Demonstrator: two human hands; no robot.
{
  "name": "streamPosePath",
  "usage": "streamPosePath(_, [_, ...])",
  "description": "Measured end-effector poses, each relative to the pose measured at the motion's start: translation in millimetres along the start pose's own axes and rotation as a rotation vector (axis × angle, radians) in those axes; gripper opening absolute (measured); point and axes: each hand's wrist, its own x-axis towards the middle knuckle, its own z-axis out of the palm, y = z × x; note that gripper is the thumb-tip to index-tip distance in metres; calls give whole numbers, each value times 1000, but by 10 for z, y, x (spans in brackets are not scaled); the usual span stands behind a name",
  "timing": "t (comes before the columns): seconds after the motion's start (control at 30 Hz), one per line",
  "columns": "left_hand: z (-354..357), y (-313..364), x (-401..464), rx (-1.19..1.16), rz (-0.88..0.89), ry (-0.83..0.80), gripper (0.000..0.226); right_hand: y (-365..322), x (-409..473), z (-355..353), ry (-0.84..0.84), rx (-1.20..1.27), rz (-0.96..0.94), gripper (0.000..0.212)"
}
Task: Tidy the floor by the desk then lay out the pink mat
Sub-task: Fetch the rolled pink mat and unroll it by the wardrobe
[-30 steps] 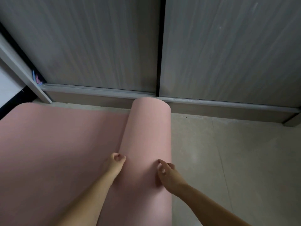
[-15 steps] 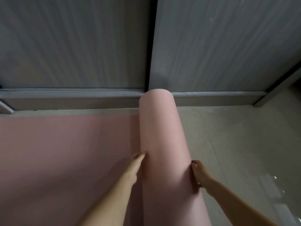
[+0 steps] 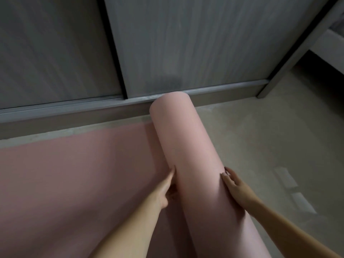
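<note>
Pink mat (image 3: 191,164): half unrolled, its roll lies between your hands, flat part spreading on the floor (image 3: 270,146) beyond your left hand (image 3: 165,190). Left hand: fingers flat against the roll's side. Right hand (image 3: 235,185): open palm pressed on the opposite side. Neither clenched.

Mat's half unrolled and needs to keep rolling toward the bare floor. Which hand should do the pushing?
Left. The left hand is flat against the roll on its unrolled-mat side, behind the direction of travel. The right hand rests on the bare-floor side, so it can only guide.
</note>
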Motion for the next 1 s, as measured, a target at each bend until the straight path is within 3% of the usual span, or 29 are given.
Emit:
streamPosePath(0.23, [584, -193, 138, 53, 45, -26, 68, 348, 87, -468, -65, 60, 72, 52])
streamPosePath(0.43, [909, -290, 270, -297, 143, -12, 68, 522, 452, -658, -259, 60, 87, 50])
streamPosePath(0.57, [1126, -320, 409, -326, 152, 6, 83, 636, 834, -932, -277, 113, 60, 50])
streamPosePath(0.63, [1328, -359, 464, -240, 178, 59, 81, 611, 1100, -1059, -168, 218, 23, 43])
streamPosePath(0.73, [1649, -483, 451, -148, 220, 132, 71, 476, 1392, -1182, -230, 375, -24, 46])
streamPosePath(0.83, [1902, -528, 501, -165, 258, 152, 66, 313, 1621, -1301, -320, 304, -49, 55])
streamPosePath(1.0, [2343, -529, 703, -223, 286, 251, 62, 395, 2051, -1568, -348, 230, -62, 50])
